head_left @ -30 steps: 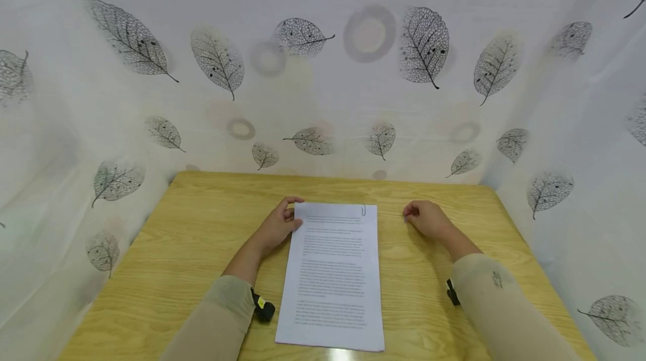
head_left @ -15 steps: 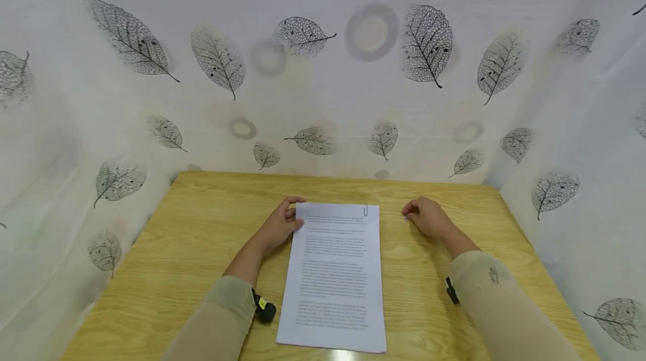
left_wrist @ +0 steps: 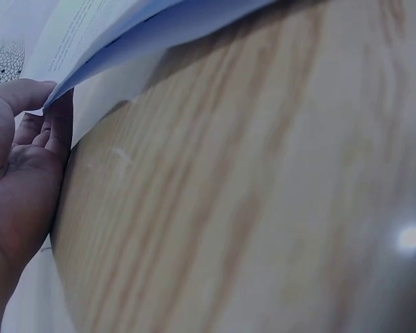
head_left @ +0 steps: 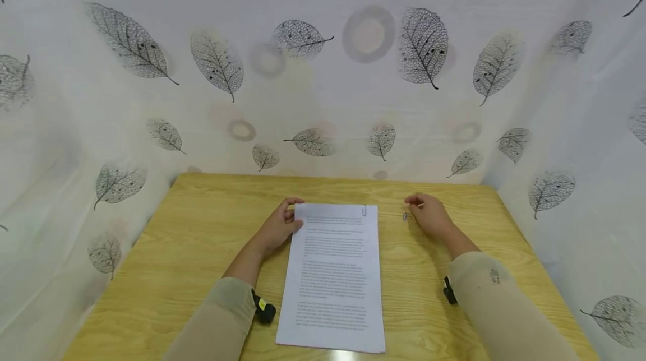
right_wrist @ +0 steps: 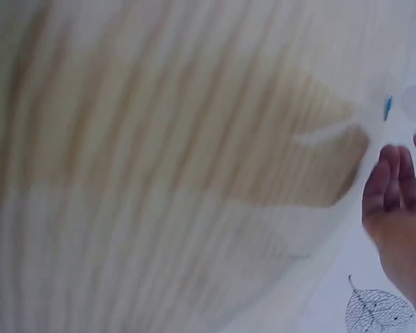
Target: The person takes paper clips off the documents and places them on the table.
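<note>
Head view shows the left hand (head_left: 276, 227) lying at the far left corner of a stack of printed sheets (head_left: 333, 277), its fingers curled around that corner with the thumb on top; in the left wrist view the same hand (left_wrist: 21, 180) has the fingertips tucked under the lifted edge of the sheets (left_wrist: 125, 35), so it holds the paper there. The right hand (head_left: 430, 216) rests on the worktop (head_left: 192, 237) to the right of the stack, well apart from it, fingers loosely bent and gripping nothing. Just beside its fingertips, on the left, a small loose paper clip (head_left: 405, 216) lies on the wood; whether a finger touches it I cannot tell. In the right wrist view the right hand (right_wrist: 399, 208) shows relaxed, nearly straight fingers, and the rest of that picture is blurred. The stack sits in the middle of the worktop, its long side running from near to far, with a second paper clip (head_left: 364, 210) fastened on its far edge near the right corner. Both forearms wear beige sleeves (head_left: 497, 305), each with a small black device at the cuff, the left one (head_left: 263, 310) marked with yellow. A white curtain printed with grey leaves (head_left: 424, 41) hangs behind the worktop and along both its sides.
</note>
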`<state>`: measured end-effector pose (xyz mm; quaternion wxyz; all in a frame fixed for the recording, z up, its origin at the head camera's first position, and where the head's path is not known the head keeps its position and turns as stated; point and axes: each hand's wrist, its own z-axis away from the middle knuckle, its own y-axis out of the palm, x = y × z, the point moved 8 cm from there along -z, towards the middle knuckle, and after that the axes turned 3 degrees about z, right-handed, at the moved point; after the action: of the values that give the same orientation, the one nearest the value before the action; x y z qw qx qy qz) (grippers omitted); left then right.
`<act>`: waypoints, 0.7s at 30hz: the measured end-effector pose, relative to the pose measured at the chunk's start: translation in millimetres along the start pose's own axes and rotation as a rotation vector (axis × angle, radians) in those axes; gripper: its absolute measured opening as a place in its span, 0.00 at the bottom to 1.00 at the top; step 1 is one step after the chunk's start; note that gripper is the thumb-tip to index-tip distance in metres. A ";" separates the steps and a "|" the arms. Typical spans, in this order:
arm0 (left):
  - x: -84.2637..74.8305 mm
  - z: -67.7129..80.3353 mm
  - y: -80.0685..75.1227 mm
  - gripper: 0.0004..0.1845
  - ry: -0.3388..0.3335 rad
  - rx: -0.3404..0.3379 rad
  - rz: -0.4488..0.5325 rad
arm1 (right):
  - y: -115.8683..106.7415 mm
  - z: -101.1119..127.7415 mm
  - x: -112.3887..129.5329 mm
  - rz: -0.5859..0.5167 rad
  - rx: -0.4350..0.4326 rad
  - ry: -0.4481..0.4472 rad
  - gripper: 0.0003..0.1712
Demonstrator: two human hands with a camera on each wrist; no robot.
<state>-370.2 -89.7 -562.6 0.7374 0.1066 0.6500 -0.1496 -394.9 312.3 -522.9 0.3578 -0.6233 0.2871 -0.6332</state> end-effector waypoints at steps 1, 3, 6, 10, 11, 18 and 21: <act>0.8 -0.4 -0.2 0.30 0.001 0.002 0.001 | -2.2 0.6 -0.2 -0.050 -0.017 0.021 0.20; 1.8 -0.8 -0.5 0.31 0.000 0.006 0.005 | -5.7 1.5 1.6 -0.159 -0.050 0.059 0.22; 0.9 -0.7 -0.2 0.31 0.003 0.007 0.004 | -7.4 0.6 10.3 -0.335 -0.089 0.076 0.27; -0.8 0.4 -0.3 0.31 0.002 0.001 0.002 | 1.7 -2.1 31.2 -0.518 -0.067 0.047 0.31; -0.9 0.4 -0.2 0.31 0.002 0.000 0.003 | 5.1 -2.3 36.2 -0.548 -0.053 0.043 0.31; -0.1 0.7 0.4 0.30 0.001 0.001 0.013 | 31.3 2.7 64.8 -0.611 0.031 -0.041 0.31; -0.4 0.0 0.8 0.30 -0.002 -0.002 0.017 | 41.8 5.2 70.5 -0.565 0.056 -0.057 0.31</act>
<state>-369.9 -89.0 -562.3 0.7394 0.1111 0.6485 -0.1429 -383.4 231.3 -515.3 0.1921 -0.6861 0.0745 -0.6977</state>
